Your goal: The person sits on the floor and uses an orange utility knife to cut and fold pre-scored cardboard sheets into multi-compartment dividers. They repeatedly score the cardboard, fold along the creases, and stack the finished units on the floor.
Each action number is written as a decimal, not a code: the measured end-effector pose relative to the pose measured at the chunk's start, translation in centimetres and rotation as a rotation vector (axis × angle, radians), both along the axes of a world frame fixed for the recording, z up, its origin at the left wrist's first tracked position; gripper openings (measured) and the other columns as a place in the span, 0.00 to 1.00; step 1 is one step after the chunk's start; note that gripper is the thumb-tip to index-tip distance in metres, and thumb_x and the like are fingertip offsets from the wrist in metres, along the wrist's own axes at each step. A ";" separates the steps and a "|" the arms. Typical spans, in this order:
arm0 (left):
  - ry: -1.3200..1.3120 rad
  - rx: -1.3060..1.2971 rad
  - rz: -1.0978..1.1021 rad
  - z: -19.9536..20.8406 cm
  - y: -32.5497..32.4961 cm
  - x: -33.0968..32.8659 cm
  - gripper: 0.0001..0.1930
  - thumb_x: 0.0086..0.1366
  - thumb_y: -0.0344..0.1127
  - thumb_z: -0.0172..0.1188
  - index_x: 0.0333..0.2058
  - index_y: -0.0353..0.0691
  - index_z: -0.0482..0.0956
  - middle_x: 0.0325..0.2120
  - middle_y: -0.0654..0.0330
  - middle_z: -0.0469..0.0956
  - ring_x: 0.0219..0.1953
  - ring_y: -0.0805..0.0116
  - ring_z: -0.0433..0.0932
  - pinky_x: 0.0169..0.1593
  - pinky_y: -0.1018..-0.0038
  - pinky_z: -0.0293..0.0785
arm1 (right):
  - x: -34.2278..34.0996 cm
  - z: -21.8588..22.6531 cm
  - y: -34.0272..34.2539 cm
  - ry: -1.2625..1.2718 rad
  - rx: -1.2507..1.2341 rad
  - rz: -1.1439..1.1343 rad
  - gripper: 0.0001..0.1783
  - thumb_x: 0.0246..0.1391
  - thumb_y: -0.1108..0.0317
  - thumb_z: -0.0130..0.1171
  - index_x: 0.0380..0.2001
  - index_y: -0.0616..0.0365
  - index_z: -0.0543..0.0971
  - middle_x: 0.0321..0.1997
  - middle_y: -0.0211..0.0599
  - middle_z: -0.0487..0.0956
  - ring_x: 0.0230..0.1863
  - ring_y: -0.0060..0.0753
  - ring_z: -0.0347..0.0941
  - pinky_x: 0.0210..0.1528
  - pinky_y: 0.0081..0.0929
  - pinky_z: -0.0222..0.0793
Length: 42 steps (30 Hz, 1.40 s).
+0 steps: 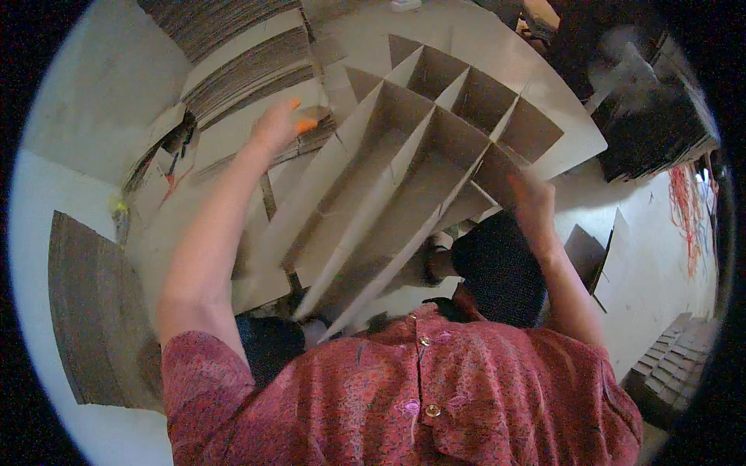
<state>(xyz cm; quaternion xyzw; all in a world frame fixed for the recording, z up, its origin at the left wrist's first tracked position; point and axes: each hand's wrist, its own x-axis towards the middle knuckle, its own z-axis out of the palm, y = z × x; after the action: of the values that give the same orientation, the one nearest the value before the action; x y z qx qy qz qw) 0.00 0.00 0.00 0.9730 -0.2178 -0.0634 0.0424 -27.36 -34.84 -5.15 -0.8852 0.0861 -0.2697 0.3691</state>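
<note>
A cardboard divider grid (435, 109) of interlocking grey-brown strips stands in front of me, with long strips running back toward my lap. At its right edge is my right hand (532, 198), fingers closed against a cardboard strip and partly in shadow. My left hand (281, 128) reaches out to the far left, beside a stack of cardboard strips (252, 78). Orange coverings show on two of its fingertips, which are spread apart. Nothing is visibly held in it, though the hand is slightly blurred.
Another cardboard stack (217, 27) lies at the far left. A cardboard pile (97, 311) is at the left rim, a dark pile (653, 140) at the far right. Red strings (684, 217) hang at the right, above stacked small cardboard pieces (676, 349).
</note>
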 end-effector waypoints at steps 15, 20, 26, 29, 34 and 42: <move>-0.149 -0.405 0.000 -4.4 5.0 1.6 0.11 0.52 0.36 0.60 0.35 0.40 0.80 0.16 0.57 0.74 0.19 0.70 0.69 0.26 0.75 0.65 | -0.7 5.0 1.2 -0.375 0.070 -0.063 0.18 0.52 0.70 0.53 0.47 0.60 0.70 0.44 0.38 0.75 0.43 0.28 0.72 0.45 0.23 0.66; -0.306 -0.723 0.051 0.4 2.7 -2.9 0.09 0.54 0.28 0.57 0.34 0.42 0.80 0.22 0.55 0.77 0.21 0.69 0.71 0.27 0.75 0.67 | -0.1 8.8 4.3 -0.235 0.514 0.223 0.17 0.55 0.66 0.49 0.45 0.66 0.70 0.42 0.42 0.75 0.41 0.27 0.73 0.43 0.22 0.68; -0.396 -0.817 -0.763 3.8 -5.6 -14.6 0.17 0.51 0.25 0.57 0.43 0.41 0.74 0.40 0.52 0.74 0.39 0.62 0.75 0.42 0.74 0.72 | 1.8 10.7 7.8 0.056 1.153 0.310 0.16 0.53 0.64 0.50 0.39 0.67 0.74 0.37 0.44 0.76 0.35 0.34 0.75 0.37 0.21 0.70; -0.466 -0.748 -0.809 5.2 -6.7 -16.8 0.17 0.51 0.25 0.58 0.42 0.38 0.74 0.42 0.54 0.73 0.43 0.63 0.73 0.44 0.73 0.71 | 0.1 9.5 5.9 -0.077 -0.275 0.105 0.14 0.49 0.71 0.52 0.40 0.63 0.75 0.33 0.43 0.77 0.33 0.37 0.75 0.39 0.23 0.70; -0.131 -1.239 -0.073 4.9 -3.2 -9.9 0.19 0.50 0.33 0.63 0.42 0.36 0.73 0.31 0.61 0.75 0.32 0.72 0.72 0.36 0.75 0.70 | -3.3 10.0 5.2 -0.116 0.402 0.098 0.13 0.47 0.73 0.55 0.39 0.59 0.77 0.26 0.38 0.78 0.30 0.30 0.74 0.38 0.20 0.69; 0.165 -0.822 0.022 1.2 -1.1 -6.0 0.17 0.54 0.36 0.61 0.38 0.31 0.74 0.28 0.60 0.76 0.27 0.75 0.72 0.31 0.78 0.68 | -5.9 5.8 6.0 0.031 0.244 0.165 0.06 0.52 0.72 0.53 0.31 0.63 0.76 0.26 0.26 0.76 0.29 0.17 0.66 0.31 0.18 0.65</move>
<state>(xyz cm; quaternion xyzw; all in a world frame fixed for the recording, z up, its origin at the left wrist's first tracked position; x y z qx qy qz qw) -5.99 -1.08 1.16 0.8691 -0.2102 -0.0484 0.4452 -33.29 -28.84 0.63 -0.8420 0.0508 -0.2123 0.4934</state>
